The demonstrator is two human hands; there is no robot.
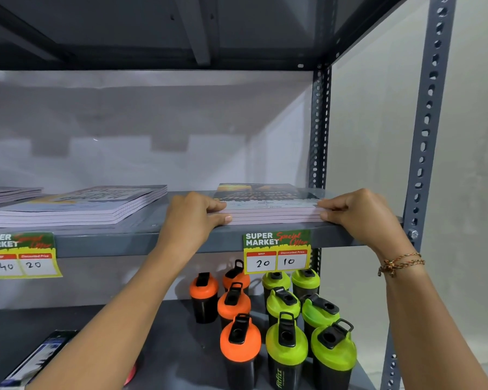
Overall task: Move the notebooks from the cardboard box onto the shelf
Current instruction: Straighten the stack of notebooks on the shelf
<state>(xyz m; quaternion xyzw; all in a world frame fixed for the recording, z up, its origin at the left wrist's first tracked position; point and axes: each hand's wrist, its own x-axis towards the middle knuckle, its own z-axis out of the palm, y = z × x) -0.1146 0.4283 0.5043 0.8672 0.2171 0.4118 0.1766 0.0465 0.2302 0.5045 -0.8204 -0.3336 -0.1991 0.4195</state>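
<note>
**Me:** Head view, nearest first: on the lower shelf (158,347) below my arms stand the shaker bottles, orange-lidded ones (238,340) on the left, green-lidded ones (286,344) on the right, all capped, so I cannot tell what is inside.

**Helper:** And your hands?

**Me:** My left hand (193,218) pinches the left edge of the notebook stack (268,205), thumb underneath, fingers curled over the top. My right hand (361,211) grips the right edge the same way. Both are closed on it. The stack lies at the front of the upper shelf (141,244), just above the price tag (276,251) marked 20 and 10.

**Helper:** How would you finish the placing?

**Me:** I judge it best to slide the stack back evenly with both hands, keep the spines square to the shelf lip, then ease my thumbs out so nothing fans.

**Helper:** Further in?

**Me:** Another stack of notebooks (79,205) rests to the left, apart from mine. The cardboard box is out of sight.
</note>
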